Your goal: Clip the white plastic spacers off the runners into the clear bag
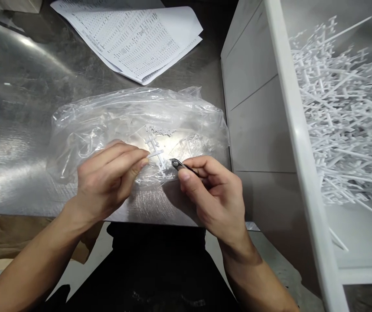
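Spanning the gap between the two hands in the head view, the white sprue [155, 152] lies just right of the left hand's fingertips and just left of the nippers [181, 165]. Its long axis runs from far-left to near-right, with short crossbars along it; one arm extends leftward into the left hand [103, 173]. The left hand is closed, thumb and fingers pinching the end of that arm. The right hand [218, 190] is closed around the nippers, thumb against fingers, tip directed leftward at the sprue. The tip is the nearer tool point; whether it touches the sprue, and whether its blades are parted, cannot be told. The sprue is above the clear bag [75, 130], which lies on the metal bench [20, 99]. Small pieces [160, 131] are at the sprue's far end. The bin [295, 117] stands to the right, holding a heap of white sprues [345, 117].
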`<action>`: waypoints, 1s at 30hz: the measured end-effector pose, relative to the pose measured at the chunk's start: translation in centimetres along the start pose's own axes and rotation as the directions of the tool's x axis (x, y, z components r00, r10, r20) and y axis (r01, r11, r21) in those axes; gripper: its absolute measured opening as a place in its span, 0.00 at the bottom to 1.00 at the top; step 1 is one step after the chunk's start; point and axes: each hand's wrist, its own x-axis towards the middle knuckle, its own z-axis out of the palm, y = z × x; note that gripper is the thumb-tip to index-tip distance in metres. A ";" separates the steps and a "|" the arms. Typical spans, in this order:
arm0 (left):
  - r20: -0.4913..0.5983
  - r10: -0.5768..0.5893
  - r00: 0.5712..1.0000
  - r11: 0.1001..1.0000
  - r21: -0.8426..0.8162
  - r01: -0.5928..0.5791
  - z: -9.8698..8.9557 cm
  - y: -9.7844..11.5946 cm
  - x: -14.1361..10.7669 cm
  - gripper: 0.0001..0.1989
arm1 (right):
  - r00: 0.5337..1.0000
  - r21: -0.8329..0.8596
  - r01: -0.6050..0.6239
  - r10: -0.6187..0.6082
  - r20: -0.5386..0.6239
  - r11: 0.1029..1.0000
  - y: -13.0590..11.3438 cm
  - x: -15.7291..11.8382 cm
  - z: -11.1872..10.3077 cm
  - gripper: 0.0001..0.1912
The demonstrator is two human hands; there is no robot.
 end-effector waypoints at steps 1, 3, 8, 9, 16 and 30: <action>-0.007 -0.002 1.000 1.000 0.001 0.002 0.0 -0.1 -0.1 0.08 | 1.000 0.026 0.004 -0.004 0.005 1.000 0.0 -0.1 0.0 0.08; -0.003 -0.011 1.000 1.000 0.004 0.011 0.1 -0.1 -0.2 0.07 | 0.999 0.050 0.030 -0.031 0.030 0.998 -0.1 -0.3 0.0 0.06; 0.003 0.010 1.000 1.000 -0.001 -0.010 0.2 -0.2 -0.3 0.08 | 0.993 -0.027 0.093 -0.091 0.070 0.995 0.0 -0.5 0.2 0.06; -0.002 0.018 1.000 1.000 -0.005 -0.018 0.2 -0.2 -0.3 0.08 | 0.993 -0.046 0.097 -0.093 0.071 0.994 0.1 -0.5 0.2 0.06; 0.039 0.024 0.999 0.997 0.070 -0.027 0.4 -0.3 -0.1 0.07 | 0.993 -0.094 0.109 -0.104 0.058 0.990 0.4 -0.5 0.2 0.06; 0.012 0.026 1.000 0.990 0.139 -0.028 0.7 -0.2 0.2 0.05 | 0.996 0.191 0.061 -0.048 -0.073 0.980 0.1 0.3 0.2 0.04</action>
